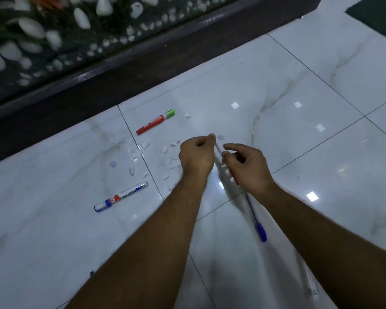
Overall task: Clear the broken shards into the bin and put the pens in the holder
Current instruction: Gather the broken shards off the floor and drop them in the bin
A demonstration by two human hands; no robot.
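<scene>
My left hand [196, 155] and right hand [245, 166] pinch a thin white pen [217, 148]. White ceramic shards [172, 162] at nine o'clock look sharp, brittle; I'd take flat faces.

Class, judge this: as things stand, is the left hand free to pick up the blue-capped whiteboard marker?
Probably not straight away. The left hand is closed on a pale pen shared with the right hand. Floor around the marker looks clear otherwise.

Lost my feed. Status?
Left hand and right hand pinch one thin pen. Shards scattered on floor. Two markers, blue pen loose.
</scene>
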